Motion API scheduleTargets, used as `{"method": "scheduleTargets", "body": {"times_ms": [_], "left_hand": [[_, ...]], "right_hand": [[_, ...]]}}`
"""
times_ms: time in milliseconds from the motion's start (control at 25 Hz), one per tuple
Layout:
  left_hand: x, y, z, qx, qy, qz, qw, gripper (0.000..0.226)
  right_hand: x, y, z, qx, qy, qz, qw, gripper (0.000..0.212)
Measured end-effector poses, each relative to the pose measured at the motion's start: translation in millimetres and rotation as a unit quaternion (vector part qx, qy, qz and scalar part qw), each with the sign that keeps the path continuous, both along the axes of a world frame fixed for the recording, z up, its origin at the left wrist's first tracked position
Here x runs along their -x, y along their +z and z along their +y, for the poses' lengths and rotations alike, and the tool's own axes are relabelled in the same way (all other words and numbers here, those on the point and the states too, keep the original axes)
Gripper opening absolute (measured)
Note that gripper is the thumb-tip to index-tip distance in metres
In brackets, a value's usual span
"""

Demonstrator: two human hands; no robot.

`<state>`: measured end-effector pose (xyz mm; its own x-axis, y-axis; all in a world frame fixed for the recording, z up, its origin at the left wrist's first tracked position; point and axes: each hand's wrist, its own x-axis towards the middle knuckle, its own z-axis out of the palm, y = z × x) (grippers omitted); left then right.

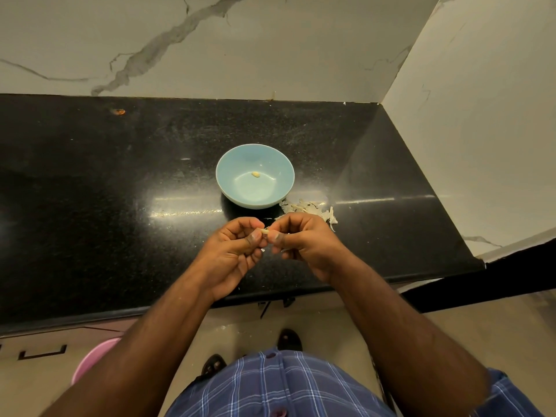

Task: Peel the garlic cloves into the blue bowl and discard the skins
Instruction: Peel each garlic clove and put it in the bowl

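Observation:
A light blue bowl (272,164) stands on the black counter with one peeled garlic clove (255,174) inside it. Just in front of the bowl, above the counter, my left hand (237,251) and my right hand (304,240) meet fingertip to fingertip. Both pinch a small pale garlic clove (265,232) between thumb and fingers. Most of that clove is hidden by the fingers. A pile of whitish garlic skins (310,209) lies on the counter right of the bowl, partly behind my right hand.
The black stone counter (120,191) ends at a marble back wall and a marble side wall (481,130) on the right. Its front edge runs below my wrists. A pink tub (93,358) sits on the floor at the lower left.

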<state>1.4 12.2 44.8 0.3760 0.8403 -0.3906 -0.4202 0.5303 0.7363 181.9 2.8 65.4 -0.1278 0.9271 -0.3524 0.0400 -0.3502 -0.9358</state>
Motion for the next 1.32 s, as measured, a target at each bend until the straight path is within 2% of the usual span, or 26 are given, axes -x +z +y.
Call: {"method": "scheduleTargets", "body": {"times_ms": [200,400,560,760,920,1080,1320], "left_hand": [[0,1,0,0.021,-0.006,-0.019,1.0,0.021],[-1,1,3,0.014,0.024,0.018,0.999,0.027],[-1,1,2,0.007,0.033,0.048,0.998,0.025],[1,2,4,0.008,0.014,0.059,0.998,0.023],[3,2,6,0.006,-0.003,0.073,0.997,0.015],[5,2,5,0.003,-0.006,0.08,0.997,0.016],[5,2,7,0.018,0.014,0.059,0.998,0.024]], "right_hand": [[-2,3,-1,0.0,0.014,0.005,1.0,0.006],[6,-2,-3,-0.109,0.019,-0.151,0.982,0.008],[8,-6,-5,-0.142,0.028,-0.219,0.965,0.009],[10,-7,-3,-0.152,0.033,-0.233,0.96,0.012],[11,-5,-2,-0.131,0.034,-0.21,0.968,0.013],[6,-3,2,-0.126,0.017,-0.189,0.974,0.012],[-11,-5,4,-0.158,-0.063,-0.225,0.959,0.006]]}}
